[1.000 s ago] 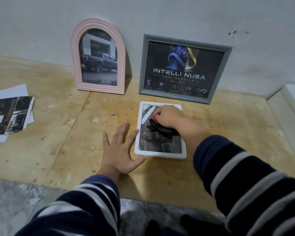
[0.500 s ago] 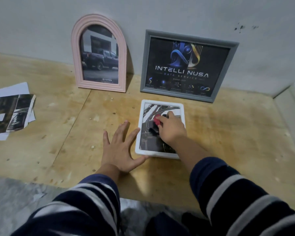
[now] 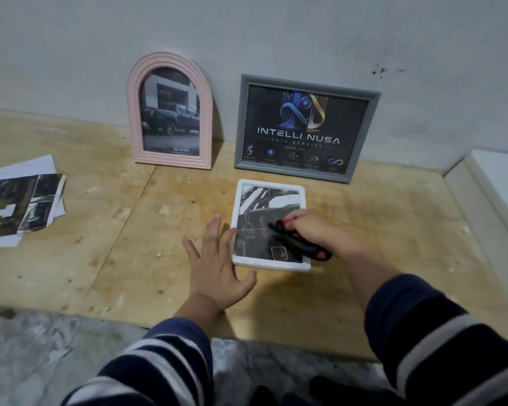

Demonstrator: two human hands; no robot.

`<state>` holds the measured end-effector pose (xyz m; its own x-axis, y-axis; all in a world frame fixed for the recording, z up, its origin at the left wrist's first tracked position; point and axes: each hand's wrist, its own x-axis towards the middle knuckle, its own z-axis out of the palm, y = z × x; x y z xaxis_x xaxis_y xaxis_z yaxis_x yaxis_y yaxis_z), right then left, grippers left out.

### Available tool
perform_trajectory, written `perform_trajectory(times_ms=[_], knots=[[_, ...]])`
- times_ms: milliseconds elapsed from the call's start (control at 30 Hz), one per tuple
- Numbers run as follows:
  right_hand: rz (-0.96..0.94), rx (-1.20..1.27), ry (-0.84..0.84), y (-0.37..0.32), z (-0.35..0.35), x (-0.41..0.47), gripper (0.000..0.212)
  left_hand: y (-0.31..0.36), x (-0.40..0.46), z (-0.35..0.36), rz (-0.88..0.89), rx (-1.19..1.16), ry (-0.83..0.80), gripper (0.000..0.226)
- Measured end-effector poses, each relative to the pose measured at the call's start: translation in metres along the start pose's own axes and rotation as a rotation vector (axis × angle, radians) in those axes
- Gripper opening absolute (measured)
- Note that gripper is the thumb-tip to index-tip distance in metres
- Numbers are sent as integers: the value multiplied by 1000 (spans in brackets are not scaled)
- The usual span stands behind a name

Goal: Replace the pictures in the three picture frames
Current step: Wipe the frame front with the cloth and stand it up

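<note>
We see the white frame (image 3: 272, 263) lying flat on the plywood table (image 3: 115, 244), face up, just in front of the grey frame (image 3: 305, 127) that leans on the wall (image 3: 247, 30). The right hand (image 3: 314, 230) hovers over its lower right part with fingers curled round a black-and-red tool (image 3: 299, 244) — we cannot tell what kind of tool it is, as the view is blurred there. The left hand (image 3: 214, 265) lies flat on the table with fingers spread and straight, holding nothing, its fingertips touching the frame's left edge. The pink arched frame (image 3: 170, 112), with a picture of a dark pickup in it, stands against the wall left of the grey one. Well apart to the left — near the table's edge — lies a loose pile of printed pictures (image 3: 18, 203).
</note>
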<state>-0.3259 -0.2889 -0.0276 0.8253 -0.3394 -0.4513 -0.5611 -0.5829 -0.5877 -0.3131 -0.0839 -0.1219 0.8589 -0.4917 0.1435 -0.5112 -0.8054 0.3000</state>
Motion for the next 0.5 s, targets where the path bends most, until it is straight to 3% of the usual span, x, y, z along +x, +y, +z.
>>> perform_trajectory(times_ms=[67, 200, 367, 500], knots=[[27, 40, 146, 0, -15, 15, 11, 19, 1, 5, 12, -28, 28, 91], [-63, -138, 342, -1, -25, 55, 20, 33, 3, 18, -42, -64, 68, 95], [-109, -361, 312, 9, 1, 83, 33, 31, 6, 20, -70, -135, 41, 97], [-182, -559, 407, 22, 19, 70, 36, 31, 8, 17, -86, -137, -1, 98]])
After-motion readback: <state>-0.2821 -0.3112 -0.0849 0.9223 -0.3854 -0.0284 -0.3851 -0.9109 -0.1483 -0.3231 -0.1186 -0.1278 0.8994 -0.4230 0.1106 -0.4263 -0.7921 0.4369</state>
